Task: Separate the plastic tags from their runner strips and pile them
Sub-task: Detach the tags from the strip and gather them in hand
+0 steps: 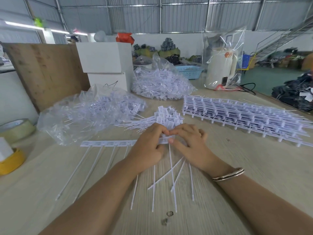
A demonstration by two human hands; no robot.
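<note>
Item: white plastic runner strip of tags (108, 143), centre of pale wood-grain surface (254, 167); its right end hidden under both hands. Left hand (149, 146) and right hand (189, 141): fingers curled, pinching the strip. Loose white tag pile (162, 119) at 12 o'clock. Stacked white unseparated strips (245, 116) at 2 o'clock, reaching the surface edge. Bare surface at 6 o'clock.

At frame centre, the left hand (149, 146) and right hand (189, 141) pinch a runner strip (108, 143) on the bench (254, 167); loose tags (167, 119) are piled just above them.
</note>
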